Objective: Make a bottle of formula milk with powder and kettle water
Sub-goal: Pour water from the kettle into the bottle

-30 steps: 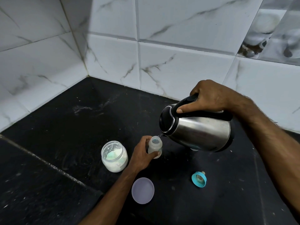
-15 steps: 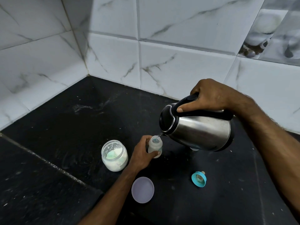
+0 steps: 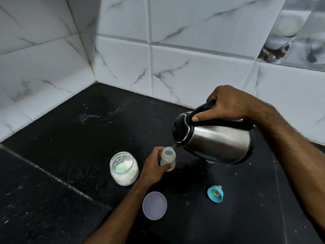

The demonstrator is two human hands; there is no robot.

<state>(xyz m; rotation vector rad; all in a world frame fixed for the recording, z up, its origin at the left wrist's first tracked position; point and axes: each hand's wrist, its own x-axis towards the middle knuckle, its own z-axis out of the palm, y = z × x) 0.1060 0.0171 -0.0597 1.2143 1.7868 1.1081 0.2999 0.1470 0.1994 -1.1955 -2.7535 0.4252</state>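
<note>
Black counter (image 3: 73, 138) — right hand (image 3: 226, 104) grips one kettle (image 3: 216, 141), left hand (image 3: 154, 164) one bottle (image 3: 168, 156)

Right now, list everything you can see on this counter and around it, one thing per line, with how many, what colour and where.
kettle: one, steel with black handle and lid, held tilted above the counter, spout over the bottle mouth
bottle: one, cloudy white, open, upright on the counter below the spout
jar: one, clear glass with white powder and a pale green scoop inside, open, left of the bottle
lid: one, pale lilac, flat on the counter in front of the jar
bottle cap: one, teal ring with teat, on the counter right of the lid
counter: one, black stone
wall tiles: white marbled, behind and to the left
left hand: grips the bottle
right hand: grips the kettle handle
</note>
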